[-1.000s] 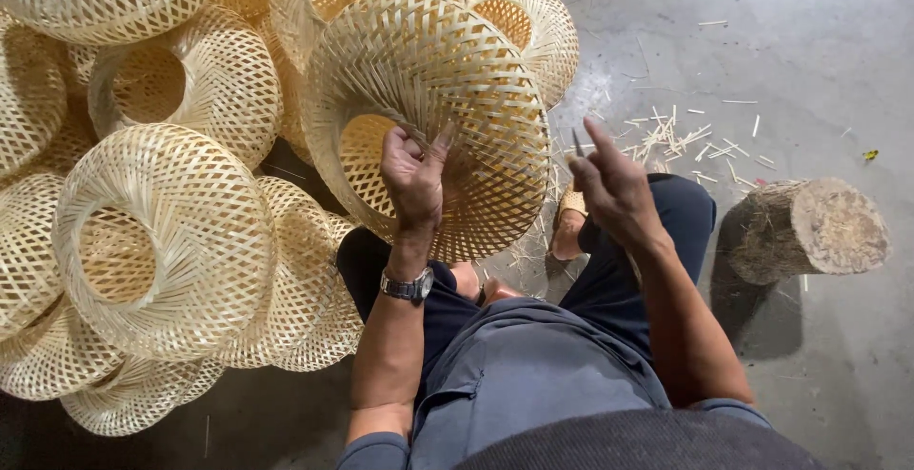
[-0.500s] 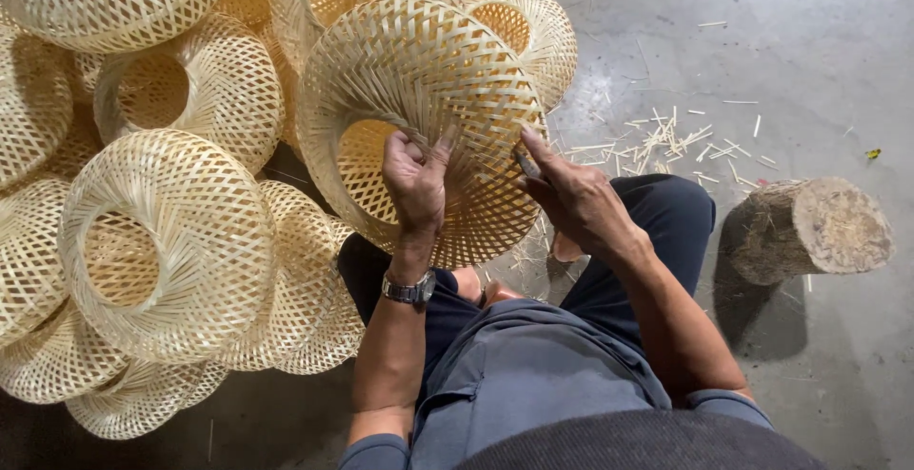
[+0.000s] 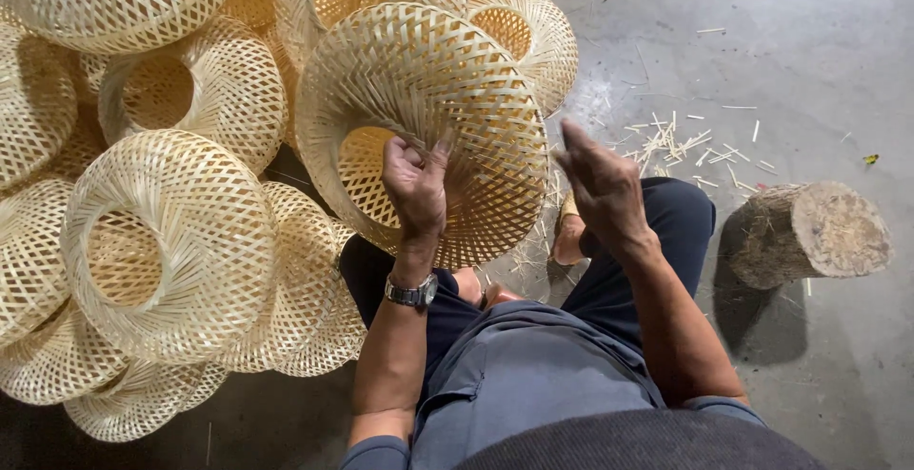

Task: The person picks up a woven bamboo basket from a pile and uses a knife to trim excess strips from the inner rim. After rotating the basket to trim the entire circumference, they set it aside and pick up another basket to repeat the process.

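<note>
left fingers (image 3: 419,160) on ribbed, dome-shaped woven bamboo shade (image 3: 419,80)

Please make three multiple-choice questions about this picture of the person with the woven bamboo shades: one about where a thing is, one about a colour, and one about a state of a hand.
1. Where is the wood stump?
A. on the floor on the person's right
B. on top of the pile of shades
C. on the person's lap

2. What colour are the trousers?
A. white
B. dark blue
C. red

3. What is the left hand doing?
A. lying flat on the floor
B. gripping the rim of the woven shade
C. holding the stump

Answers: 1 A, the stump stands on the grey concrete floor beyond the right knee. 2 B, both legs show dark blue cloth. 3 B, the fingers curl around the edge of the shade's opening, while the right hand is off the shade, fingers stretched.
</note>
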